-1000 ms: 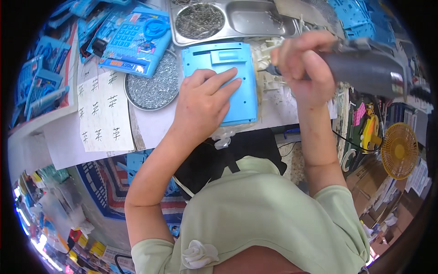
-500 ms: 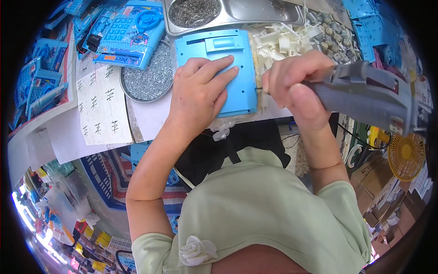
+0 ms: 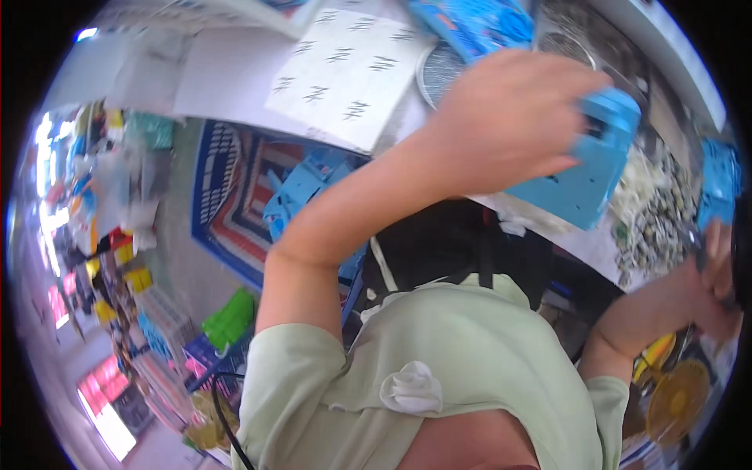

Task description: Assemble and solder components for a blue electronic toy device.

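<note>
My left hand (image 3: 509,117), smeared by motion, is over the upper left part of a light blue plastic case (image 3: 576,188). Whether its fingers grip the case or only lie on it cannot be made out. The case shows small screw holes and a dark slot beside my fingers. Far to the right, at the picture's rim, my right hand (image 3: 714,270) is closed around a power screwdriver (image 3: 737,262), of which only a dark part shows.
A round tin of screws (image 3: 440,74) and another blue toy case (image 3: 478,27) lie behind my left hand. Pale and grey small parts (image 3: 654,207) are heaped right of the case. A marked paper sheet (image 3: 345,70) lies left. A yellow fan (image 3: 677,399) stands lower right.
The view has turned, so the table appears tilted. My right hand with the screwdriver has moved away from the case to the right. My left hand has shifted to the case's upper left.
</note>
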Tool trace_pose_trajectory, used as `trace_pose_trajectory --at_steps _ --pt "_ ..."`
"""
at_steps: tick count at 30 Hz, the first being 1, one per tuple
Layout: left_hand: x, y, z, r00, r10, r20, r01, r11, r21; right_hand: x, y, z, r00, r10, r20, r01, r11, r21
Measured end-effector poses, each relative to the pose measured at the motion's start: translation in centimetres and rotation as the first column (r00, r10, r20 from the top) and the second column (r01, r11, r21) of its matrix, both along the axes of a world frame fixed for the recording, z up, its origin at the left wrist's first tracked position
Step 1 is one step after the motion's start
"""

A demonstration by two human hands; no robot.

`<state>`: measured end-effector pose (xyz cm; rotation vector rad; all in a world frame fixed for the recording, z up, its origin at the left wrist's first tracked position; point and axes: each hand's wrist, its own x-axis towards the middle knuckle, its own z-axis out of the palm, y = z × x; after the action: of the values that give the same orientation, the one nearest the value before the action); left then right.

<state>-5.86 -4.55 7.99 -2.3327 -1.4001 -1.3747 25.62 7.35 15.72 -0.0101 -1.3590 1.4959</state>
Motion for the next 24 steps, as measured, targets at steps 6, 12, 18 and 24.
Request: trace_pose_trajectory --at_steps 6,12,18,24 --pt "-13.6 -27.7 -20.8 0.031 0.809 0.587 -0.688 0.443 -0.574 6.1 1.6 -2.4 0.957 -0.087 0.278 0.109 0.992 -0.063" --pt "-7.5 -53.7 -40.9 -0.869 0.488 0.077 -0.013 0.132 -0.991 2.1 6.0 -5.2 0.915 -0.052 0.4 0.173 0.947 -0.272" --pt "-15.5 -32.2 -31.6 -0.129 0.988 -0.086 -0.873 -0.154 -0.463 0.2 5.0 -3.1 0.848 -0.262 0.461 0.327 0.943 -0.066" --pt "-10.9 -3.3 -3.7 0.395 0.7 0.595 -0.023 0.655 -0.755 -2.7 3.7 -3.6 0.786 -0.478 0.391 0.48 0.872 0.102"
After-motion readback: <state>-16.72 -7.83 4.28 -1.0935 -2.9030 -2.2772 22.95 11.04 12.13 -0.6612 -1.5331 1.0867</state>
